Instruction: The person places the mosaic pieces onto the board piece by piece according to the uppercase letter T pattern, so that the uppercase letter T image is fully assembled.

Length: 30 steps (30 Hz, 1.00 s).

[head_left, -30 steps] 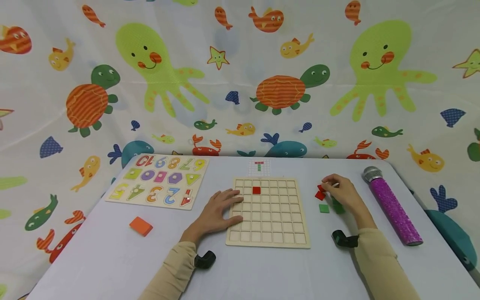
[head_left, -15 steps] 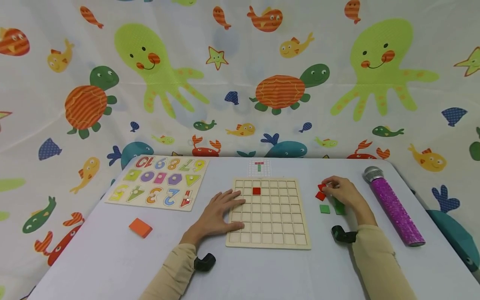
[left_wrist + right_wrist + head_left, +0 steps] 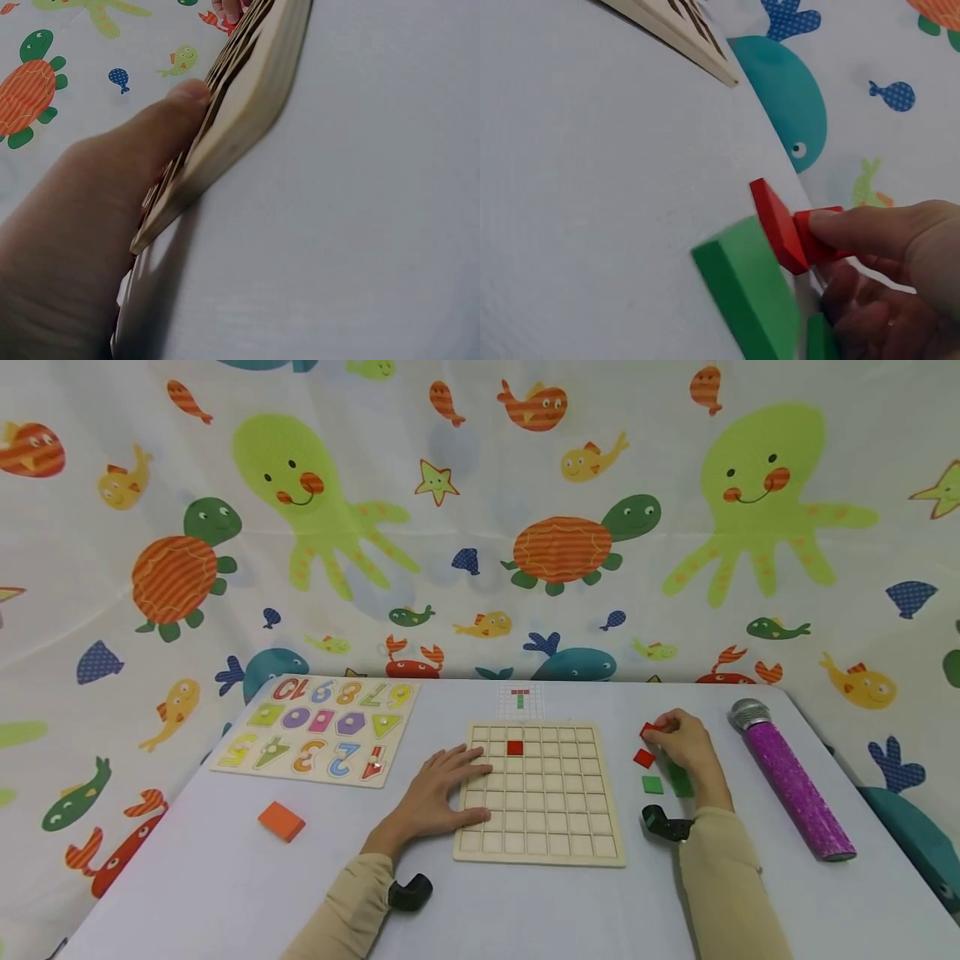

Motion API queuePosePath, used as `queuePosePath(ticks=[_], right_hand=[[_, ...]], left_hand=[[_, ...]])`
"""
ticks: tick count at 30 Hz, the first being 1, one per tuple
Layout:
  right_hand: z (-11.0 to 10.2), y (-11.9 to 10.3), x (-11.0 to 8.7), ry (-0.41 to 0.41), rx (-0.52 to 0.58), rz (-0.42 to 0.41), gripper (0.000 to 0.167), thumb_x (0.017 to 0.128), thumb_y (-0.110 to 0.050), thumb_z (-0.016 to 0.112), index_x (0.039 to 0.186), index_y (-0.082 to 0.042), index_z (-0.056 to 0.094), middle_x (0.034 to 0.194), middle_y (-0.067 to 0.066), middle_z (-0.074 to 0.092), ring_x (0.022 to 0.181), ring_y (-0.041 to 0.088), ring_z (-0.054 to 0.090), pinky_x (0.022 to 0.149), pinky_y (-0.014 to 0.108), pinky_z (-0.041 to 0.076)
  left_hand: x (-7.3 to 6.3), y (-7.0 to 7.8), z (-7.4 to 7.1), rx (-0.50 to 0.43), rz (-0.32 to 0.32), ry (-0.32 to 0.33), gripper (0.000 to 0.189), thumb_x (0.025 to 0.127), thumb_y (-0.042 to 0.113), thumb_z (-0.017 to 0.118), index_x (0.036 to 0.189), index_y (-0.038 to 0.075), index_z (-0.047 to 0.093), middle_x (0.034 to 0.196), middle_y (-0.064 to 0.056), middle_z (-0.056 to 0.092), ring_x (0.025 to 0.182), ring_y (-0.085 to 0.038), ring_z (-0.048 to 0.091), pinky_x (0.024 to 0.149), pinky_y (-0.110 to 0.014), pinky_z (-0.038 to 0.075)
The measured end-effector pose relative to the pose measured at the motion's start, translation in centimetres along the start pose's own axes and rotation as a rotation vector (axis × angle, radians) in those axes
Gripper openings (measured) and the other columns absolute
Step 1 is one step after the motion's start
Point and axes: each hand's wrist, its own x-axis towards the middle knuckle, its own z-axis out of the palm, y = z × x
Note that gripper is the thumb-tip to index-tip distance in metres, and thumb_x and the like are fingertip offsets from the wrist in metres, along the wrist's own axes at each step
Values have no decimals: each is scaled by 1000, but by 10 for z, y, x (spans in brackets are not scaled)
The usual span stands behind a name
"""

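My left hand (image 3: 438,789) lies with its fingers spread at the left side of the square wooden grid board (image 3: 543,862). Its thumb rests on the rim, also seen in the left wrist view. One red square tile (image 3: 514,747) sits in a cell near the board's top. Right of the board, my right hand (image 3: 686,743) pinches another red tile (image 3: 821,232), the thumb over it. A third red tile (image 3: 643,758) is just in front of the fingers. Nearby lie a green tile (image 3: 652,785) and more green (image 3: 681,781), partly hidden below the hand.
A small printed grid card (image 3: 521,702) with a red and green T lies behind the board. The number and shape puzzle (image 3: 315,727) and an orange block (image 3: 281,821) are on the left. A purple glitter microphone (image 3: 798,793) lies far right.
The right hand has shifted slightly, and its red tile now stands farther from the other loose red tile. Its forearm has swung left. The left hand stays at the board.
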Motion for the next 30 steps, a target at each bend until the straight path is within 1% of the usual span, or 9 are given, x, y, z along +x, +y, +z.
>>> queuePosePath(ticks=[2,7,12,16,19,22,24,26,30], right_hand=[[3,0,-1,28,54,23,33,90,-22,62,112,0,50,100,14,53,82,20,51,61,24,44],[10,-6,-2,57,160,14,37,92,-22,58,121,-1,48,108,16,56,75,12,57,55,22,48],[18,-14,-1,22,236,7,39,94,-23,55,126,-2,46,111,15,55,75,9,57,59,18,49],[23,-19,-2,-7,257,-2,38,95,-23,54,127,-4,45,114,16,54,77,12,59,64,18,51],[26,-21,-2,-23,253,-18,38,96,-24,53,129,-6,46,116,17,54,81,15,61,68,19,51],[29,-23,0,-36,229,-39,38,96,-25,52,130,-8,46,118,17,55,88,19,61,72,20,48],[31,-24,1,-44,208,-56,38,96,-25,51,131,-10,47,118,17,55,91,21,60,73,21,47],[33,-26,1,-53,206,-70,38,97,-25,50,132,-11,47,118,17,55,89,22,59,72,21,47],[36,-30,1,-80,247,-87,36,96,-24,52,129,-10,49,113,15,55,83,18,59,69,22,51]], left_hand=[[-1,1,0,2,3,-3,65,78,59,66,134,29,53,150,1,40,143,-27,27,115,-54,18],[-1,3,-2,13,23,14,64,78,58,66,133,27,54,149,-1,41,142,-28,29,113,-56,20],[0,3,-3,6,26,10,63,78,56,67,133,26,55,149,-1,41,142,-29,29,114,-56,19],[0,4,-3,5,22,1,63,78,55,68,133,26,55,149,-1,41,142,-28,29,114,-55,19],[0,4,-3,9,21,2,63,78,54,68,133,26,55,149,0,41,142,-29,29,114,-55,19],[0,4,-4,8,18,2,63,78,54,67,133,25,55,149,0,40,142,-28,29,114,-55,19],[0,5,-4,7,16,1,63,79,55,67,133,25,55,149,0,40,142,-28,28,114,-55,19],[0,4,-4,6,13,3,63,78,55,67,133,25,55,149,0,40,142,-28,29,114,-55,19],[0,3,-3,6,18,13,62,78,55,67,132,26,55,149,-1,41,142,-29,30,114,-56,19]])
